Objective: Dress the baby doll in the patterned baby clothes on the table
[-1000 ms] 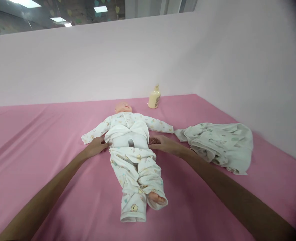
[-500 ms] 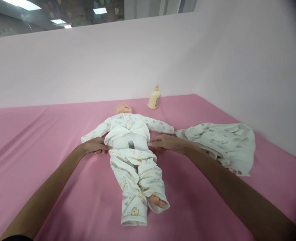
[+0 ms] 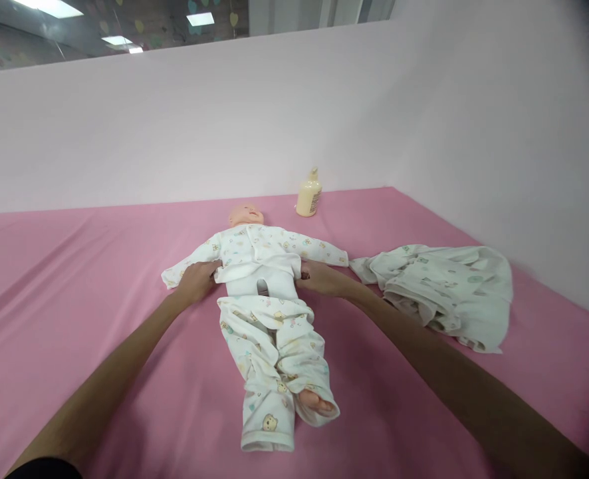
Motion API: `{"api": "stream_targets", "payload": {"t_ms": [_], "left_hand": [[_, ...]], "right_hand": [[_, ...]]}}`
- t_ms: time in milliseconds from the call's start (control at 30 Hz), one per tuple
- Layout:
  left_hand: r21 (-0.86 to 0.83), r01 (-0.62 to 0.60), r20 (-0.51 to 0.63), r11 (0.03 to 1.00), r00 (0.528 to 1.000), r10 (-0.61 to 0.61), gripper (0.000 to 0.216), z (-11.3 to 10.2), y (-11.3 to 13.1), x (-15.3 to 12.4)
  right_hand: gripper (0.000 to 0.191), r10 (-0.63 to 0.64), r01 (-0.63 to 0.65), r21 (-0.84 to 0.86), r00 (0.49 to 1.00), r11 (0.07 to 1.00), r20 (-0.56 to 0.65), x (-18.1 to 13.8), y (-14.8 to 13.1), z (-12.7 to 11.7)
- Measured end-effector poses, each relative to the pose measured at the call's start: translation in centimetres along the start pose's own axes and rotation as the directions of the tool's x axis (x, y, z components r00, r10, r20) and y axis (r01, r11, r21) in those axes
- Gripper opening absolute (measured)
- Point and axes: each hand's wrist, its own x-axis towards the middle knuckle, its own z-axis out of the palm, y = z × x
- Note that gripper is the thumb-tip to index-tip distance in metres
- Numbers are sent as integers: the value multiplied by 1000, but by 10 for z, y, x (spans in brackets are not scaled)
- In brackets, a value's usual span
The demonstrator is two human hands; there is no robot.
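Observation:
A baby doll (image 3: pixel 257 279) lies on its back on the pink sheet (image 3: pixel 100 279), head toward the wall, dressed in a printed white top and trousers. A white band of the doll's waist shows between them. My left hand (image 3: pixel 197 279) pinches the top's hem at the doll's left-hand side in view. At the other side of the waist, my right hand (image 3: pixel 319 278) grips the same hem. One bare foot (image 3: pixel 312 400) sticks out of a trouser leg.
A cream lotion bottle (image 3: pixel 308 193) stands by the wall behind the doll's head. A crumpled white printed cloth (image 3: pixel 439 289) lies to the right. Pale pink walls (image 3: pixel 474 133) close the back and right side.
The top's hem, bunched up over the chest before, now lies lower and flatter over the belly. Both hands have shifted slightly up along the doll's sides with it.

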Motion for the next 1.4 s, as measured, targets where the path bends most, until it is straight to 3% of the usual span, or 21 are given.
{"api": "stream_targets", "payload": {"t_ms": [100,167,267,367,467,567,733,900,1067,1233,1300,1400], "left_hand": [[52,-29,-71,998,997,33,22,6,-5,0],[64,-23,-114,998,993,30,25,9,-7,0],[24,35,-140,999,990,-31,25,9,-6,0],[-222,141,-28,965,988,-151,21,-1,1,-1],[-591,321,179,740,947,-268,25,-17,12,-5],[-750,363,224,552,926,-305,26,-30,24,-12],[-745,230,84,626,964,-254,28,-38,41,-21],[-704,185,15,685,969,-247,40,-37,44,-5],[-670,272,-73,691,902,-426,43,-17,36,25],[-641,344,-154,686,818,-554,37,-3,27,39],[-657,359,-139,663,806,-575,35,-2,26,38],[-691,365,-72,624,824,-562,31,-4,29,34]], "right_hand": [[16,-173,146,-171,973,974,-151,10,7,2],[19,-222,155,-271,945,950,-241,18,12,6],[19,-191,86,-307,925,948,-330,26,15,12],[18,-119,59,-177,927,982,-356,26,11,11],[15,-18,37,44,923,998,-384,16,2,2],[21,29,35,147,912,989,-410,2,-8,-6],[23,-99,174,152,908,973,-407,-4,-21,-4],[39,77,88,347,898,934,-434,18,-24,-1],[42,169,90,504,880,859,-443,47,-17,4],[35,234,29,402,775,915,-587,65,-11,8],[33,239,-17,345,751,938,-615,67,-12,7],[31,272,-76,326,742,942,-613,64,-17,7]]}}
